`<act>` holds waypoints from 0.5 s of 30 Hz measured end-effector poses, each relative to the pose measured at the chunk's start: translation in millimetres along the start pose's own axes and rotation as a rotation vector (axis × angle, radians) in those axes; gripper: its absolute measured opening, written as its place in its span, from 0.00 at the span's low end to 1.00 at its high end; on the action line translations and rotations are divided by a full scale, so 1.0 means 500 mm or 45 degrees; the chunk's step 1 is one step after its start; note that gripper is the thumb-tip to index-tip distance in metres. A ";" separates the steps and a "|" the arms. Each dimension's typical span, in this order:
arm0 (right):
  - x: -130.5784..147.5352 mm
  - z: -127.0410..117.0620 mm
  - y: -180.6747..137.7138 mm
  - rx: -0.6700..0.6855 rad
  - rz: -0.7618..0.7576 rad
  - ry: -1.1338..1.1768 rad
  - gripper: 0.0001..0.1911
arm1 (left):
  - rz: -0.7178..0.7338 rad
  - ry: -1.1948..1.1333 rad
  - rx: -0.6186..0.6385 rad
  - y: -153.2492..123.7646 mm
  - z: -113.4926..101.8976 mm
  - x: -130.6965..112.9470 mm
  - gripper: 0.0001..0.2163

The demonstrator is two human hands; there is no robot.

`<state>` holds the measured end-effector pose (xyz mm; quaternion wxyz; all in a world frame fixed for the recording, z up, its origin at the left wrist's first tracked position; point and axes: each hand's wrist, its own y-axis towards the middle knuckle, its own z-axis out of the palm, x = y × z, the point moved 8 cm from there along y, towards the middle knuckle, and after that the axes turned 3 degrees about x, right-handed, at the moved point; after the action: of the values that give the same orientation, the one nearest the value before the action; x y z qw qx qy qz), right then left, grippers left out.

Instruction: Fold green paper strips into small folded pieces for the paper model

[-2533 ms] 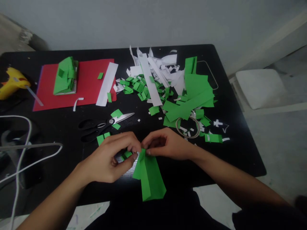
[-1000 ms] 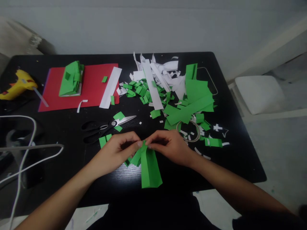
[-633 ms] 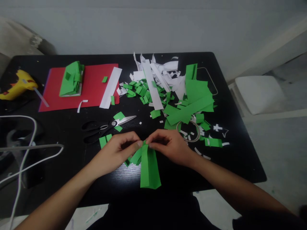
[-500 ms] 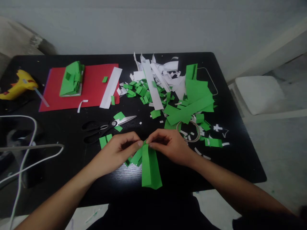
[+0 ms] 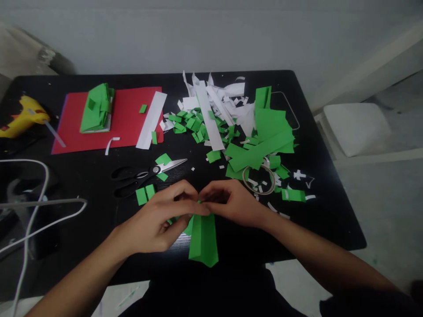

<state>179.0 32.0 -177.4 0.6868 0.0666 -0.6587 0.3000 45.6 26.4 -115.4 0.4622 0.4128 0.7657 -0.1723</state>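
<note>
R hand (image 5: pixel 236 203): pinches grn paper (image 5: pixel 207 241) nr top
L hand (image 5: pixel 153 224): index across; can't tell if pinching
Crease (image 5: pixel 201 235): press firm, edges lvl

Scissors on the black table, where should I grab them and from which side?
Probably best by the black handles, coming from the left with the left hand, which is nearer. The scissors lie flat, handles toward the left, with the pointed blades aimed right and slightly away from you, across green scraps.
</note>
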 end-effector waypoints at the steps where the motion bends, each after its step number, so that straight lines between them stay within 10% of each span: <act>1: 0.000 0.002 0.000 0.015 0.002 -0.002 0.07 | 0.007 0.004 0.018 0.000 0.002 0.000 0.21; 15: 0.000 -0.002 0.002 0.051 0.046 0.109 0.09 | 0.013 0.162 -0.034 0.003 -0.003 0.003 0.12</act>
<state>179.5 33.1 -177.7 0.7073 0.0555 -0.6236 0.3281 45.3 28.9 -115.9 0.4189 0.4207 0.7937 -0.1329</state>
